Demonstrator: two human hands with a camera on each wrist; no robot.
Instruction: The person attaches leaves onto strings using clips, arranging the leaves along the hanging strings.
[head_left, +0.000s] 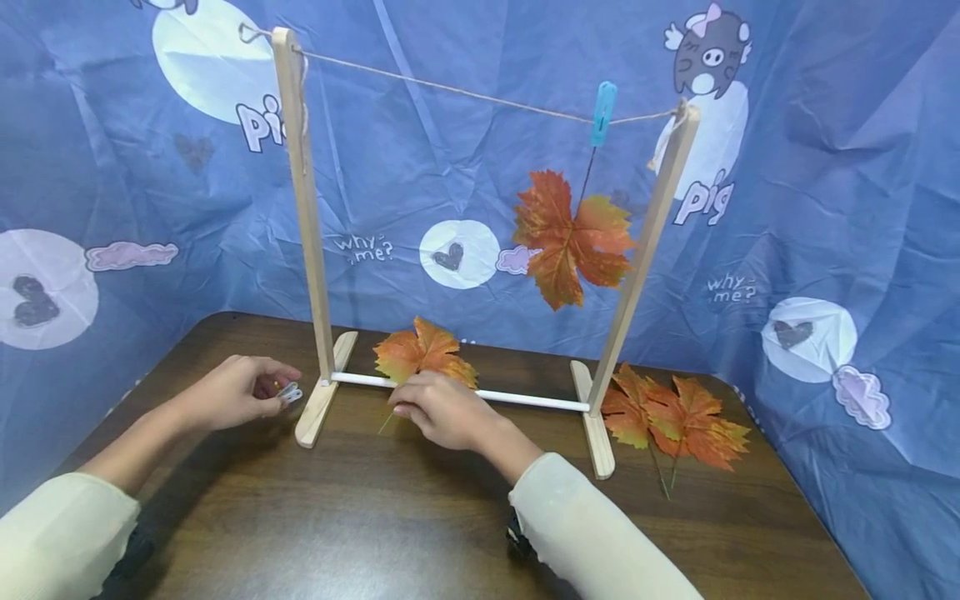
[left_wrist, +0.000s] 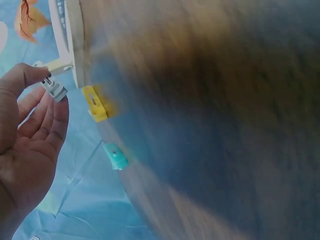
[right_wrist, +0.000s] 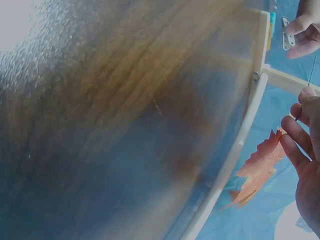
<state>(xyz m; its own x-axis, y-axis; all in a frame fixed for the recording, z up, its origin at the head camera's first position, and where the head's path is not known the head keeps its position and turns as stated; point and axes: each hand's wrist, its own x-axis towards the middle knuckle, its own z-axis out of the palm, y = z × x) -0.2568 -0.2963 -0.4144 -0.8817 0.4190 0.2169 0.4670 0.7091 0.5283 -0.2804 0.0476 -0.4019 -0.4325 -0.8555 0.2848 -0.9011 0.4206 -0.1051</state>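
My left hand (head_left: 238, 392) pinches a pale grey-white clothespin (left_wrist: 54, 89) between thumb and fingertips, just left of the wooden frame's left foot. By its thin stem, my right hand (head_left: 444, 408) holds an orange maple-like artificial leaf (head_left: 420, 346) near the frame's white bottom bar (head_left: 532, 401). The right wrist view shows the stem between thumb and fingers, with the leaf blade (right_wrist: 262, 170) hanging out past them. Above, a similar leaf (head_left: 551, 242) hangs from the twine (head_left: 450, 87), its stem clipped by a blue clothespin (head_left: 603, 112).
Two more orange leaves (head_left: 690, 417) lie on the brown table (head_left: 360, 517) beside the frame's right foot (head_left: 598, 446). A yellow clothespin (left_wrist: 95, 103) and a teal one (left_wrist: 116, 156) lie near the table edge on the left. Blue printed cloth (head_left: 465, 167) hangs behind.
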